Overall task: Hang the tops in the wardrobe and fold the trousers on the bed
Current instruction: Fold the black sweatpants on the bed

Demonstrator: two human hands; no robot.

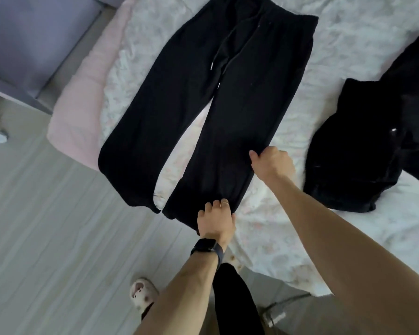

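Head view: black trousers point(228, 81) lie flat on the bed point(324, 56), waistband far, legs running near. The left hand point(215, 221) grips the hem of the right-side leg with curled fingers. The right hand point(272, 162) pinches that leg's outer edge, slightly farther up. A dark garment point(363, 146) lies heaped well to the right.
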